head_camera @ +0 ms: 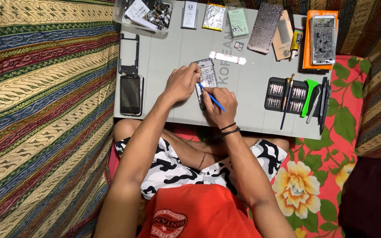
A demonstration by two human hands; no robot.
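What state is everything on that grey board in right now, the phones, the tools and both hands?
Opened phone: back off, insides showing, steadied by the left hand.
Blue tool: gripped in the right hand, tip on the opened phone.
Black phone: lying flat, screen dark.
Phone frame: empty, lying flat.
Bit case: open.
Plastic tub: uncovered, full of parts.

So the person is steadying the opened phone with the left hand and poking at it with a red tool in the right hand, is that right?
Not quite: the tool is blue, not red. The head view shows the left hand steadying the opened phone on the grey work mat, while the right hand holds the thin blue tool with its tip at the phone.
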